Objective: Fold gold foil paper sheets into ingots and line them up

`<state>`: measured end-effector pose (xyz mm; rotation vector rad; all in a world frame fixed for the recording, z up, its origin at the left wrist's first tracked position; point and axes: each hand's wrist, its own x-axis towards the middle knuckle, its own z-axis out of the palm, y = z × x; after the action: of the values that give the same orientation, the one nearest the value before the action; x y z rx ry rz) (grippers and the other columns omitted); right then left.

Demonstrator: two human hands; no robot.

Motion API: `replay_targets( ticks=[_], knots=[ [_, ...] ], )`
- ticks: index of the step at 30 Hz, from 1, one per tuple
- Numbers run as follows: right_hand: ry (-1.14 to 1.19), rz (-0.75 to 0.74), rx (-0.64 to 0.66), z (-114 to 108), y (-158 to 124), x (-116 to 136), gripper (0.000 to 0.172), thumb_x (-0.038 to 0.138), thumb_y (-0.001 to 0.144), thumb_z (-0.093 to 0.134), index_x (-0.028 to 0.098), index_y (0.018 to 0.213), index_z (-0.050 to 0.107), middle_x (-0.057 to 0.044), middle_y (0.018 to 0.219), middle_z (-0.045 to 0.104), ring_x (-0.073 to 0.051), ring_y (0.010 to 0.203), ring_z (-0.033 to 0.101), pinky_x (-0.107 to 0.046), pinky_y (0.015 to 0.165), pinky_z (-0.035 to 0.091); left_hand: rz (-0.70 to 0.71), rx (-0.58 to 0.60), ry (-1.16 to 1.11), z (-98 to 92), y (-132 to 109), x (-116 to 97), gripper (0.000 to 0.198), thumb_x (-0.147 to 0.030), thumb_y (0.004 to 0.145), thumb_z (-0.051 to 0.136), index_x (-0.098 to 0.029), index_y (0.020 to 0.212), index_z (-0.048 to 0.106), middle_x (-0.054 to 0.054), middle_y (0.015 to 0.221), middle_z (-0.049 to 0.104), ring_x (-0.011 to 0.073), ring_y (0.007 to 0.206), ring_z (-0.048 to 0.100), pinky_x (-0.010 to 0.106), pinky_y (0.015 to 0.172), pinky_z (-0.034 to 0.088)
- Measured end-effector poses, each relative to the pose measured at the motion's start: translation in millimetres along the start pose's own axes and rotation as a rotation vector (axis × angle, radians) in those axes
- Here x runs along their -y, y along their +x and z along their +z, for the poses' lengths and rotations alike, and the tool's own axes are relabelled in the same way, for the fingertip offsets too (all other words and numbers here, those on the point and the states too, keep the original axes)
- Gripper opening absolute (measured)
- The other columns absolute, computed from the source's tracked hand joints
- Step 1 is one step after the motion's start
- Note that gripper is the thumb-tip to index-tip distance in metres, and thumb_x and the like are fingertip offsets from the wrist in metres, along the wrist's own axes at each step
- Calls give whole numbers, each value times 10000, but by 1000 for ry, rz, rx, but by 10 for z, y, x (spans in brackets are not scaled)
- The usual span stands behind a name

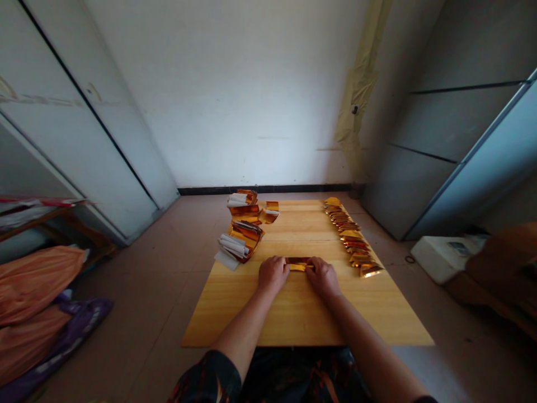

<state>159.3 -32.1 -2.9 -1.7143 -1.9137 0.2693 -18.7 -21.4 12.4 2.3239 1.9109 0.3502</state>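
Note:
A narrow strip of shiny gold foil paper (pixel 298 267) lies across the middle of the wooden table (pixel 293 319). My left hand (pixel 273 273) has its fingers closed on the strip's left end, and my right hand (pixel 324 276) grips the right end. Loose stacks of gold foil sheets with white paper (pixel 247 238) sit at the table's left edge. Along the right edge runs a row of several folded gold foil pieces (pixel 352 240), overlapping one another.
Behind the table stands a white wall (pixel 260 101). Grey cabinets (pixel 453 129) rise at the right, above a white box (pixel 440 257). Orange cloth (pixel 37 285) and a purple bag (pixel 84 322) lie at the left.

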Motion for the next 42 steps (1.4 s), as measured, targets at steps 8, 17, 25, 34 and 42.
replay_targets(
  ticks=[8, 17, 25, 34, 42],
  knots=[
    [-36, 57, 33, -41, 24, 75, 121, 177, 766, 523, 211, 840, 613, -16, 857, 673, -144, 772, 599, -221, 696, 364, -22, -6, 48, -19, -1, -45, 148, -281, 864, 497, -187, 869, 612, 64, 887, 645, 192, 880, 585, 291, 740, 407],
    [-3, 71, 5, 21, 37, 9, 106, 168, 752, 519, 201, 828, 584, -7, 822, 614, -128, 718, 556, -210, 665, 352, -38, -2, 76, 32, 3, -48, 163, -278, 876, 469, -190, 905, 602, 69, 914, 634, 198, 896, 579, 301, 755, 404],
    [53, 91, -12, 59, 66, -71, 108, 132, 714, 519, 191, 779, 581, -9, 809, 551, -127, 725, 542, -203, 661, 374, -3, -99, 74, -15, -64, -83, 123, -257, 863, 512, -212, 957, 578, 65, 949, 580, 212, 922, 523, 314, 753, 388],
    [37, 49, 51, 59, 78, -120, 179, 89, 757, 496, 196, 727, 636, -14, 850, 595, -117, 754, 568, -197, 688, 380, 238, -29, 75, 22, -37, -92, 196, -144, 895, 419, -202, 890, 606, 80, 939, 598, 215, 955, 510, 357, 813, 379],
    [-195, 123, 6, 35, 28, 134, 149, 151, 821, 492, 188, 791, 633, -43, 893, 604, -139, 807, 563, -242, 685, 332, 80, 10, -25, -23, -8, -115, 106, -229, 845, 514, -197, 876, 610, 49, 907, 652, 196, 912, 570, 317, 783, 399]
  ],
)
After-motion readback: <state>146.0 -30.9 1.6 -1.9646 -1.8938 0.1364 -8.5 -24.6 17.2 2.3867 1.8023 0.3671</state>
